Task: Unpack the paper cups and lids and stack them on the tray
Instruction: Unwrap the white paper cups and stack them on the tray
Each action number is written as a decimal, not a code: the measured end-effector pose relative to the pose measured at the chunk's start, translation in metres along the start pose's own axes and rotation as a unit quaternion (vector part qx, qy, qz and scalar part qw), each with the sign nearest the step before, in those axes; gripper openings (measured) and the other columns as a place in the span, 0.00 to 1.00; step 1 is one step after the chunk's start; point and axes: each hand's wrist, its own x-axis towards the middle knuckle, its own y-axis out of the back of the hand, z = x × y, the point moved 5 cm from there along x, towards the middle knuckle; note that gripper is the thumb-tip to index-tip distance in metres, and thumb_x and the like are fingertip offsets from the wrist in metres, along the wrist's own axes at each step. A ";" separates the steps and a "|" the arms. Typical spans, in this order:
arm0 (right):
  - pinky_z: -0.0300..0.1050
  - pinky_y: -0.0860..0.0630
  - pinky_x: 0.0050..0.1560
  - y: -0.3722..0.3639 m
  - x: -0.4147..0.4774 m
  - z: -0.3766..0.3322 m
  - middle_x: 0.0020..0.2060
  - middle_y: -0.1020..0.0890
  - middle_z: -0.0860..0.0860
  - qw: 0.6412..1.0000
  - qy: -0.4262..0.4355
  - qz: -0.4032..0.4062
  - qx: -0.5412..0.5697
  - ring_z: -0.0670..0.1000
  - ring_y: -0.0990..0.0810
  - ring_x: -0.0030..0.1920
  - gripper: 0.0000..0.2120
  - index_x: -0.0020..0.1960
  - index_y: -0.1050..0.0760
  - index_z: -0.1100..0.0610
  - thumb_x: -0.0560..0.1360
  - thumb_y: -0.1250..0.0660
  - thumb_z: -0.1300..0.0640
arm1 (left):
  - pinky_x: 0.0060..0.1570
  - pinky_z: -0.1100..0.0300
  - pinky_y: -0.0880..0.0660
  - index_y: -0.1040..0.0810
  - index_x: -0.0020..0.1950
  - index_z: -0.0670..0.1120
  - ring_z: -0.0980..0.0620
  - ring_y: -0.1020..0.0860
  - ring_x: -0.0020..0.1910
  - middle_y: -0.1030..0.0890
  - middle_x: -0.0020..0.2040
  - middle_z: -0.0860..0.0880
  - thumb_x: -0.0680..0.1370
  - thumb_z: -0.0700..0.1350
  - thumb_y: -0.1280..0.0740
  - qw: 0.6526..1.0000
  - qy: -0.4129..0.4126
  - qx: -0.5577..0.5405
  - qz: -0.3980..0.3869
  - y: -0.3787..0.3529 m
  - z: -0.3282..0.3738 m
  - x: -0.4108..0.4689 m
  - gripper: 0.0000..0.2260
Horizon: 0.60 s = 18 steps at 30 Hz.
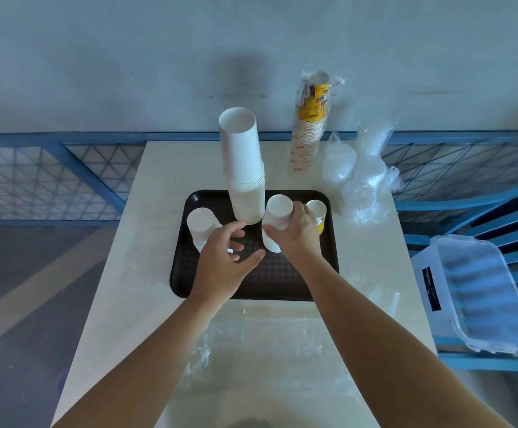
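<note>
A dark tray (282, 282) lies on the pale table. On it stands a tall stack of white paper cups (245, 171), upside down. My right hand (294, 233) grips a short upturned white cup stack (274, 217) beside the tall one. Behind that hand stands a yellow printed cup (318, 211). My left hand (227, 261) hovers over the tray with fingers loosely spread, holding nothing, just right of another upturned white cup (200, 225). At the back right, a wrapped stack of printed cups (311, 118) and bags of clear lids (359, 171) sit on the table.
Crumpled clear plastic wrap (251, 344) lies on the table's near part. A clear plastic bin (480, 291) rests on a blue chair at the right. A blue mesh railing (66, 174) runs behind the table.
</note>
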 end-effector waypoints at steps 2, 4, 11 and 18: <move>0.60 0.22 0.60 -0.002 -0.001 0.001 0.59 0.21 0.56 1.000 -0.003 -0.004 0.000 0.57 0.24 0.59 0.33 0.66 0.28 0.61 0.68 0.18 0.50 | 0.47 0.72 0.24 0.23 0.70 0.53 0.62 0.21 0.54 0.21 0.58 0.57 0.73 0.49 0.19 1.000 -0.008 0.005 0.004 0.005 0.001 -0.001 0.28; 0.63 0.24 0.64 -0.003 0.000 0.000 0.65 0.23 0.56 1.000 0.000 -0.014 0.004 0.59 0.25 0.64 0.40 0.72 0.31 0.60 0.67 0.17 0.49 | 0.45 0.72 0.24 0.22 0.68 0.53 0.62 0.21 0.53 0.20 0.57 0.57 0.73 0.48 0.18 1.000 -0.011 0.002 0.013 0.012 0.001 -0.002 0.26; 0.52 0.36 0.72 0.015 -0.023 -0.017 0.71 0.29 0.56 0.994 0.070 0.086 0.003 0.60 0.33 0.71 0.44 0.78 0.35 0.58 0.70 0.21 0.41 | 0.43 0.69 0.23 0.18 0.56 0.51 0.56 0.18 0.46 0.17 0.48 0.57 0.75 0.48 0.20 0.997 -0.005 0.011 0.078 0.048 -0.015 -0.006 0.13; 0.56 0.22 0.60 -0.014 -0.059 -0.085 0.61 0.27 0.50 0.976 0.193 0.026 0.097 0.53 0.26 0.61 0.28 0.71 0.29 0.60 0.74 0.26 0.54 | 0.44 0.71 0.24 0.22 0.57 0.51 0.57 0.19 0.46 0.17 0.50 0.54 0.78 0.45 0.24 0.993 0.042 -0.021 0.105 0.082 -0.041 0.002 0.11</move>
